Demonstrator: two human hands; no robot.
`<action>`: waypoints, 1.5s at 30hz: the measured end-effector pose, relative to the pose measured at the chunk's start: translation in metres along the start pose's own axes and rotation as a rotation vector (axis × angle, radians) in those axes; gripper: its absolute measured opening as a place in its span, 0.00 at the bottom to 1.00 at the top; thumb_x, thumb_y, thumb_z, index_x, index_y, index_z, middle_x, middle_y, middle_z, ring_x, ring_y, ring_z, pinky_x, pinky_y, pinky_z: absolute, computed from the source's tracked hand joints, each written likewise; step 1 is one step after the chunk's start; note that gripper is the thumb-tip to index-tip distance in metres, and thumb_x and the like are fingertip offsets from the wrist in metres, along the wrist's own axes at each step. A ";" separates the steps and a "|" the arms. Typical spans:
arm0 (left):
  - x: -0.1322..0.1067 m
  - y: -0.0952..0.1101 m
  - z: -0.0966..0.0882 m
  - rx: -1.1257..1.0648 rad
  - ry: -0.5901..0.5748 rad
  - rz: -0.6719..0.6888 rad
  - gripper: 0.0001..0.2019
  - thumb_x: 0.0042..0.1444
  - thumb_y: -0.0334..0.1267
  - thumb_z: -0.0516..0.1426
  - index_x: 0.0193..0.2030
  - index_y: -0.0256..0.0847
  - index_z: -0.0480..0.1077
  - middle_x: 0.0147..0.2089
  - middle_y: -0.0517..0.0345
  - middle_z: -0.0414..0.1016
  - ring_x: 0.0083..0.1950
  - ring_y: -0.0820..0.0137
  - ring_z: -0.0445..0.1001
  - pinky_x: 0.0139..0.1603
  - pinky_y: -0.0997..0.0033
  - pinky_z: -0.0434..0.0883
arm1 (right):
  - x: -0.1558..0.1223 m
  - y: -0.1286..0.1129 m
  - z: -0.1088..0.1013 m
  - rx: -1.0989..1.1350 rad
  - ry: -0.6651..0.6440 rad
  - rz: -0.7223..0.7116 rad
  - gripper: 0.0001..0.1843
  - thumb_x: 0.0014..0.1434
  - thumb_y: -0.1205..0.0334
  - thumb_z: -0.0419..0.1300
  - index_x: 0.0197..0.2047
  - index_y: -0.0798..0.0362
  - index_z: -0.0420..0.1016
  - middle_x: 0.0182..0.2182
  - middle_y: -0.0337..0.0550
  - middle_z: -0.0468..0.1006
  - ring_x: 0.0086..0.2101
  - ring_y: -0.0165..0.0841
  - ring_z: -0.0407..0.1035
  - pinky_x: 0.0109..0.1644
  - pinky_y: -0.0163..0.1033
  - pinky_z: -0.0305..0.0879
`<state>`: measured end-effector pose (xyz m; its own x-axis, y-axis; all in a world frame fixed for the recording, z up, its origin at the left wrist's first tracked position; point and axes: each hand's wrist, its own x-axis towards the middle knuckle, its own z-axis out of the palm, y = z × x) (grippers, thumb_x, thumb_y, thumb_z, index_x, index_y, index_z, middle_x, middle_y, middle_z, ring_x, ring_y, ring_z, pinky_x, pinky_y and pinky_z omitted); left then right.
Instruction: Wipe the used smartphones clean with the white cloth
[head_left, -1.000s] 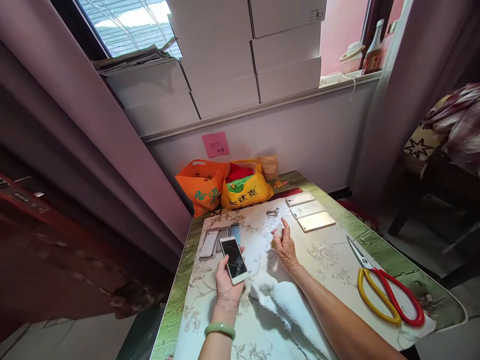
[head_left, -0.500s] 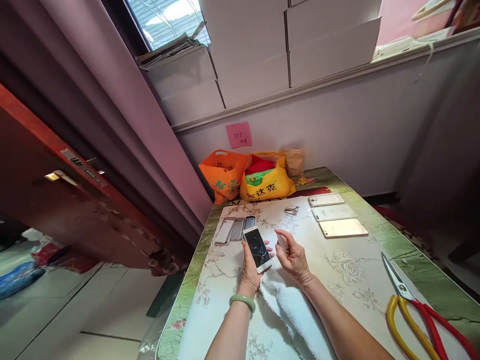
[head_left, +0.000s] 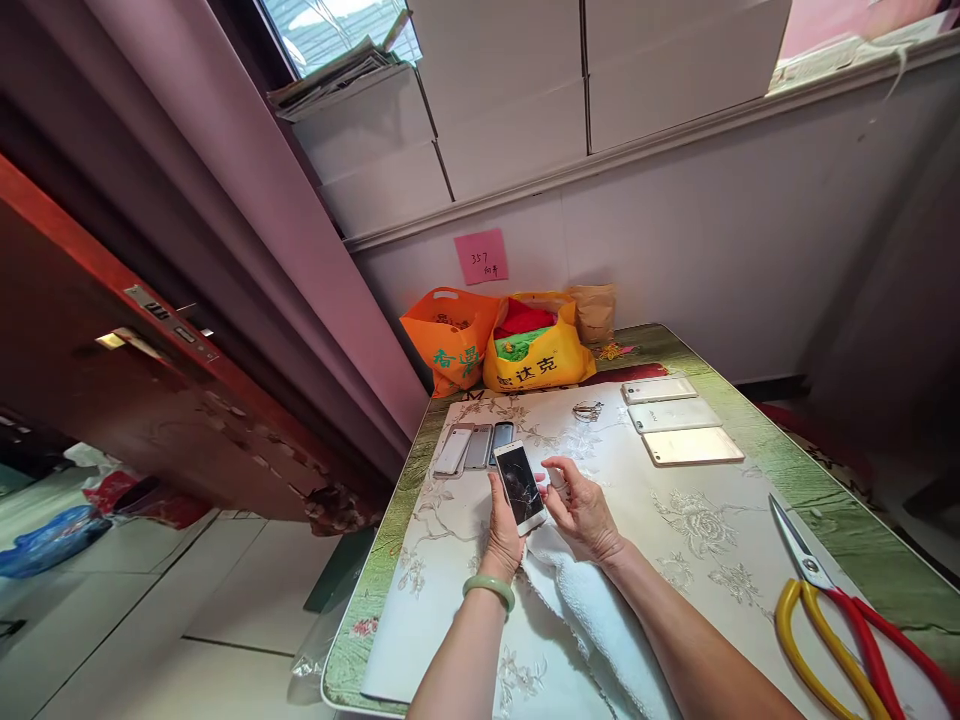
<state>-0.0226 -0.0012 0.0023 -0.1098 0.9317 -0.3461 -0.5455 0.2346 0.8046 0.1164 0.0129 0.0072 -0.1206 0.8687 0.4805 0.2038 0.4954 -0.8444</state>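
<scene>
A white smartphone (head_left: 520, 487) with a cracked dark screen rests in my left hand (head_left: 504, 525), screen facing up toward me. My left thumb lies along its near left edge and the fingers wrap beneath it. Just right of the phone, my right hand (head_left: 589, 508) is closed round a small pale spray bottle (head_left: 557, 483), mostly hidden by the fingers, with the index finger at its top. A light-blue towel (head_left: 592, 610) lies bunched on the table under my right wrist.
Several phones lie at the left, including a white phone (head_left: 454, 450); a gold phone (head_left: 694, 446) is among those at right. Large scissors (head_left: 810, 570) lie near the right edge. Orange (head_left: 450, 340) and yellow bags (head_left: 540, 355) stand at the back against the wall.
My right hand has come slightly closer to the phone's right side. The phone stays in my left hand. The whole view has shifted a little.
</scene>
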 end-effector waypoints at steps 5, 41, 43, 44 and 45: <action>-0.001 0.001 -0.002 -0.048 0.011 -0.010 0.42 0.54 0.75 0.49 0.48 0.34 0.79 0.43 0.40 0.83 0.47 0.54 0.81 0.48 0.59 0.75 | -0.002 -0.002 0.002 -0.026 -0.032 -0.020 0.21 0.62 0.63 0.53 0.59 0.50 0.66 0.34 0.40 0.82 0.30 0.33 0.77 0.37 0.35 0.72; 0.001 0.002 -0.014 -0.172 -0.227 -0.107 0.31 0.58 0.62 0.58 0.51 0.33 0.78 0.44 0.39 0.84 0.48 0.52 0.82 0.52 0.54 0.76 | -0.008 0.003 0.005 -0.024 0.083 0.015 0.21 0.66 0.61 0.53 0.61 0.49 0.64 0.38 0.42 0.83 0.34 0.35 0.81 0.39 0.37 0.77; 0.002 0.001 -0.014 -0.189 -0.239 -0.100 0.30 0.57 0.60 0.60 0.51 0.32 0.78 0.44 0.39 0.84 0.49 0.52 0.82 0.54 0.53 0.76 | -0.008 0.003 0.005 -0.038 0.094 0.026 0.22 0.66 0.60 0.53 0.63 0.49 0.63 0.37 0.42 0.83 0.32 0.34 0.80 0.38 0.36 0.76; 0.003 0.000 -0.015 -0.196 -0.240 -0.100 0.30 0.57 0.60 0.61 0.51 0.32 0.78 0.45 0.39 0.84 0.49 0.52 0.82 0.54 0.53 0.76 | -0.007 0.003 0.005 -0.041 0.093 0.026 0.22 0.66 0.60 0.53 0.63 0.49 0.63 0.37 0.42 0.82 0.32 0.33 0.79 0.37 0.36 0.76; 0.003 0.000 -0.015 -0.202 -0.239 -0.102 0.30 0.56 0.60 0.62 0.51 0.32 0.78 0.45 0.39 0.84 0.49 0.52 0.82 0.55 0.53 0.76 | -0.007 0.004 0.005 -0.035 0.088 0.023 0.21 0.66 0.60 0.53 0.61 0.49 0.64 0.36 0.41 0.82 0.32 0.33 0.79 0.37 0.35 0.76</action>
<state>-0.0354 -0.0026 -0.0062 0.1390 0.9506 -0.2777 -0.6999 0.2927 0.6515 0.1134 0.0085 -0.0004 -0.0297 0.8762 0.4810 0.2401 0.4734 -0.8475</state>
